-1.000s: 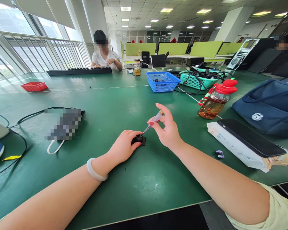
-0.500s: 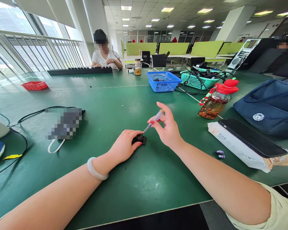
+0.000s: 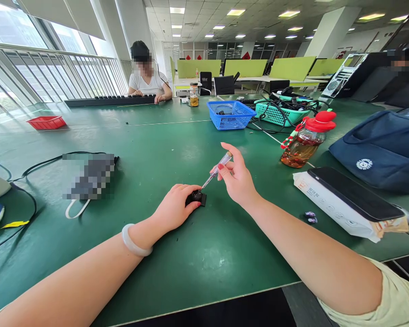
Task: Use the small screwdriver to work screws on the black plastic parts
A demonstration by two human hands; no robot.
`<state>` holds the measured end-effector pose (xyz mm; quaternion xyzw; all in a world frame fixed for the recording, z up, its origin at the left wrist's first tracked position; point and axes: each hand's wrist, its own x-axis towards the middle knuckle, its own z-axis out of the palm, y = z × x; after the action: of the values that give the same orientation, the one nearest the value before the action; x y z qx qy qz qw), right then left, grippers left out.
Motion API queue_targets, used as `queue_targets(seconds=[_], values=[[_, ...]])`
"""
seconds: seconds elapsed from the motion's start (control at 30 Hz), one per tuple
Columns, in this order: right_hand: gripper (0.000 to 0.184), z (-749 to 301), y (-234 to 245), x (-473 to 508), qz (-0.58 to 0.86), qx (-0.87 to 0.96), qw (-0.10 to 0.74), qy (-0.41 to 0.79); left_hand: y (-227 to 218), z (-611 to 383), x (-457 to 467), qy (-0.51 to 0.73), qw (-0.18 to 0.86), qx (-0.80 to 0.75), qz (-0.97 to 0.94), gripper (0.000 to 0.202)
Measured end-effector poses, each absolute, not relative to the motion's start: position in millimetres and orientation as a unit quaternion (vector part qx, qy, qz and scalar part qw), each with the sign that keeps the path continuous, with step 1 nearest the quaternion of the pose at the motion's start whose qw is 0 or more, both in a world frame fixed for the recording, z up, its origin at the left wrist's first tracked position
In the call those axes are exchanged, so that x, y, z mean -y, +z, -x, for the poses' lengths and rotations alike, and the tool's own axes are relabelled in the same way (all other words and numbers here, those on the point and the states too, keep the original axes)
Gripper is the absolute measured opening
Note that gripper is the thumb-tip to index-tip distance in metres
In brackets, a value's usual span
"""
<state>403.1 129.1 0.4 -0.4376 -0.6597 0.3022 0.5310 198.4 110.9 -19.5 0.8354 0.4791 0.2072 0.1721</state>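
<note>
Nearest the table edge, the person's two bare forearms reach out over the green table (image 3: 197, 263), with a pale bangle (image 3: 134, 240) on the left wrist. The left hand (image 3: 175, 206) lies knuckles up on the mat, its fingers curled and closed around a small black part (image 3: 197, 198), which sits flat on the table surface near the middle of the view and is pinned at its near side by the thumb and fingertips. The right hand (image 3: 238, 181) is raised just beside it and pinches a clear-handled screwdriver (image 3: 218, 169) between thumb and fingers. The tool is tilted, handle up and to the right, with its metal tip down on top of the black part. To the right lie two small dark pieces (image 3: 310, 217), loose on the mat, and beyond them a dark phone (image 3: 354, 195) rests on a white packet (image 3: 327, 206). To the left a blurred grey object (image 3: 88, 177) lies with a black cable (image 3: 47, 161) running from it. Further out on the right stand a bottle with a red lid (image 3: 305, 145) holding amber liquid and a navy bag (image 3: 378, 154). Beyond these are a blue basket (image 3: 230, 114), a teal basket (image 3: 276, 113) full of cables, a small jar (image 3: 193, 95) and, far left, a red tray (image 3: 47, 122). At the far end a seated person in a white top (image 3: 146, 77) has both hands at a long black keyboard (image 3: 112, 100).
</note>
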Motion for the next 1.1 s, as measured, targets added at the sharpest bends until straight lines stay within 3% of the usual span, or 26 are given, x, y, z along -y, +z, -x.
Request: queue_targets(seconds=[0.2, 0.37, 0.53, 0.7, 1.1], values=[[0.043, -404, -2, -127, 0.42, 0.704, 0.527, 0.225, -19, -198, -110, 0.207, 0.174, -0.484, -0.832, 0.038], [0.047, -401, -1, -123, 0.406, 0.728, 0.518, 0.193, -19, -199, -109, 0.207, 0.174, -0.489, -0.829, 0.04], [0.052, -400, -2, -125, 0.398, 0.708, 0.527, 0.25, -17, -200, -109, 0.199, 0.174, -0.499, -0.825, 0.042], [0.046, -401, 0, -126, 0.375, 0.71, 0.516, 0.299, -17, -200, -109, 0.195, 0.174, -0.503, -0.824, 0.043], [0.047, -400, 3, -121, 0.384, 0.726, 0.499, 0.278, -16, -200, -110, 0.191, 0.172, -0.501, -0.826, 0.047]])
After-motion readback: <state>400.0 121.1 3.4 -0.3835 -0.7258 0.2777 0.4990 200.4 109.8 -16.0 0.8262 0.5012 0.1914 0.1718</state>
